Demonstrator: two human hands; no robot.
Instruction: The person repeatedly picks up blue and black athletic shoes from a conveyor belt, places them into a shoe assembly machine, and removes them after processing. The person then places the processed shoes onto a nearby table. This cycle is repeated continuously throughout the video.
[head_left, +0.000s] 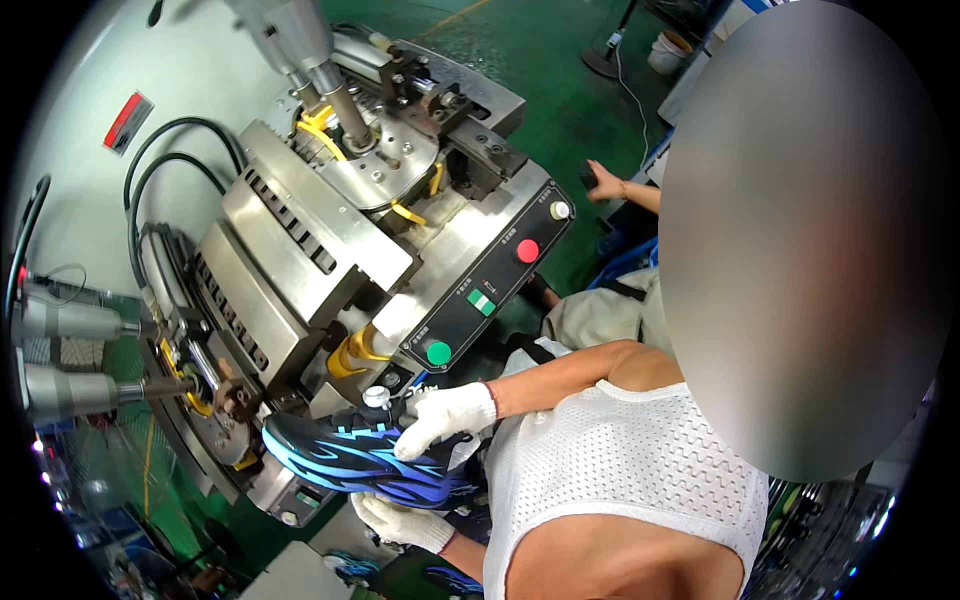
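A black sneaker with a blue and purple wavy sole lies sideways between my two hands, its toe pointing left to the machine. My right hand, in a white knitted glove, is closed on the upper near the ankle opening. From below, my left hand, gloved the same way, grips the sole side; its fingertips are partly hidden by the shoe. Just behind the sneaker is a steel machine with curved metal blocks and yellow pads.
The machine's black control panel carries a red button and a green button. Metal cylinders jut in at left. Another person's hand holds a dark object. More blue-black shoes lie below. A bucket stands far off.
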